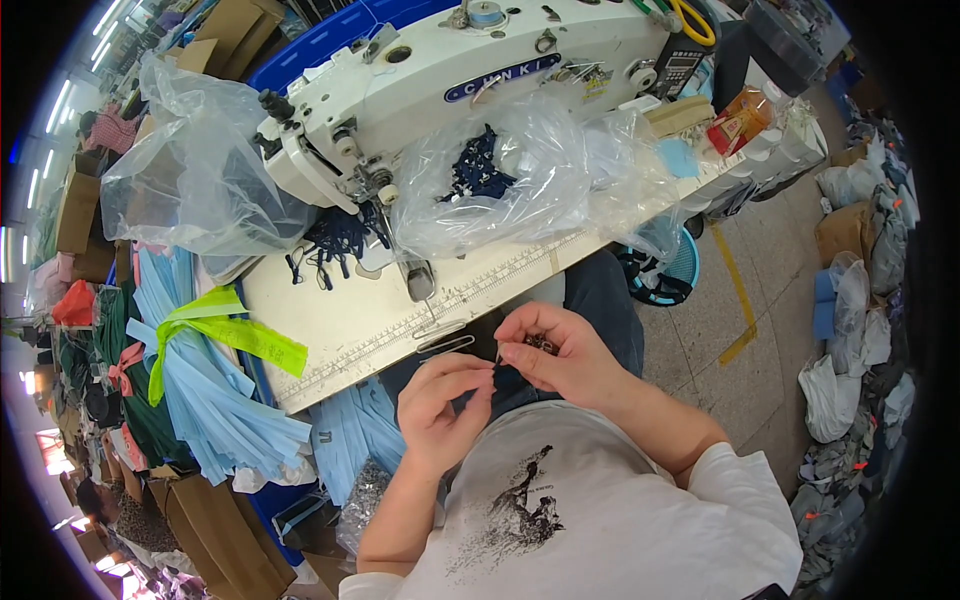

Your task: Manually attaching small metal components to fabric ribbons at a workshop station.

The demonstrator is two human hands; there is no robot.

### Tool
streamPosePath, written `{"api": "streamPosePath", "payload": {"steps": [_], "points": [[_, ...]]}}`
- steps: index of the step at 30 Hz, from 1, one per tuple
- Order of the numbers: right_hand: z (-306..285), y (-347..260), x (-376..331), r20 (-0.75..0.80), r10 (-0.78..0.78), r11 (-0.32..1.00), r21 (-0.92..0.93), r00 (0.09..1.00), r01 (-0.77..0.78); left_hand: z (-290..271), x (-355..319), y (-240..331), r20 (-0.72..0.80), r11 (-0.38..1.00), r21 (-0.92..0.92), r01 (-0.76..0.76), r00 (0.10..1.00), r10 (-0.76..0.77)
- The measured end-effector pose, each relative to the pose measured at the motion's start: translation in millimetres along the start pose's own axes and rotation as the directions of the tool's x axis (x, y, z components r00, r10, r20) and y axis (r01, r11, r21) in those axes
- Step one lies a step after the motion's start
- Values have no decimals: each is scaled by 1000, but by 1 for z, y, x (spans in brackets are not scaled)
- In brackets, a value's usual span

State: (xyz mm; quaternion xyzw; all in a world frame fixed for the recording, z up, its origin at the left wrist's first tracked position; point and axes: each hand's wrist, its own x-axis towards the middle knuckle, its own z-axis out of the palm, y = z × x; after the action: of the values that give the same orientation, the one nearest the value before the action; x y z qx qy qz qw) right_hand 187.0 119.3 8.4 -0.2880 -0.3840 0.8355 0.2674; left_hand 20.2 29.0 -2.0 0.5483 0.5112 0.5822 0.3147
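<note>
right hand [565,358] clasps the brown bunch [541,344], a thin dark strip [499,359] at its fingertips pointing roughly bodyward, with left hand [445,400] close on its left (whether gripping, i can't tell).

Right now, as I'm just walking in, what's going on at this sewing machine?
Someone is working with both hands just off the front edge of the white tabletop. The right hand holds small dark brown pieces in its curled fingers. The left hand has its fingertips close to the right's; whatever is between them is too small to tell. Neither hand is on the sewing machine. Navy loops lie near its needle end, and light blue strips hang at the left.
</note>
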Motion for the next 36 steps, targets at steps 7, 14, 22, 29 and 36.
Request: {"api": "streamPosePath", "payload": {"steps": [7,14,22,29,36], "points": [[-2,-3,-1,-26,33,999,-42,999,-34,-7,10,10,128,998,-48,-34,991,40],[-2,0,0,11,19,997,-77,1000,-18,-4,-2,-3,88,986,80,147,984,-154],[-3,6,-3,36,-155,929,-335,987,158,2,1,0,83,925,-153,349,937,-340],[1,4,-4,14,-131,933,-338,991,128,-2,1,0,108,845,-318,429,902,-418],[-4,12,0,38,-177,918,-353,983,179,4,-2,3,-4,853,-246,461,879,-476]]}}
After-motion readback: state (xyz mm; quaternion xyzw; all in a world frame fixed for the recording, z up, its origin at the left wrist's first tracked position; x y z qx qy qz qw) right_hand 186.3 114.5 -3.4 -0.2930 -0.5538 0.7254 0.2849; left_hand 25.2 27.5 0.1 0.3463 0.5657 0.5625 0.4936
